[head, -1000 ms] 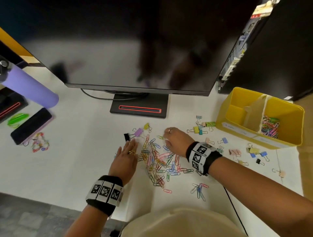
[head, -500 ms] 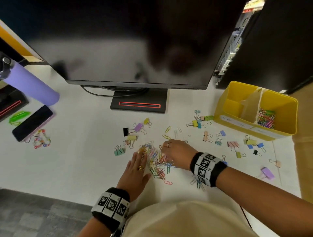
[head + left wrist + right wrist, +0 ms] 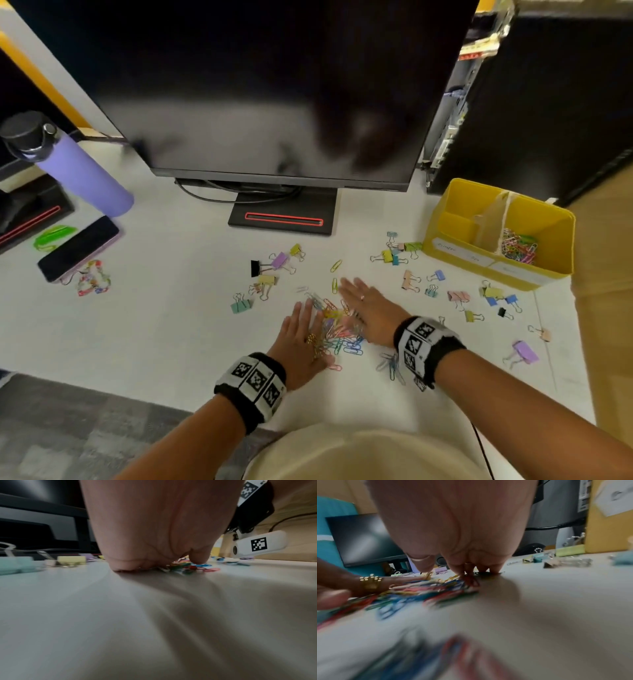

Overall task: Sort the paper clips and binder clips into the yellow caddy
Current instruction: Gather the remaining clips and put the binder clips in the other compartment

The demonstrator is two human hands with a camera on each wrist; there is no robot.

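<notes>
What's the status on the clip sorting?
Left hand and right hand open, flat, flanking paper clip pile. Binder clips scattered. Yellow caddy unobstructed.

Your head camera looks steeply down from above onto the white desk (image 3: 144, 308), facing the monitor (image 3: 274, 102). Each wrist camera sits just above the desk surface, looking forward under its own palm. All three views share the heap of paper clips (image 3: 337, 330) (image 3: 185, 566) (image 3: 426, 588).
</notes>
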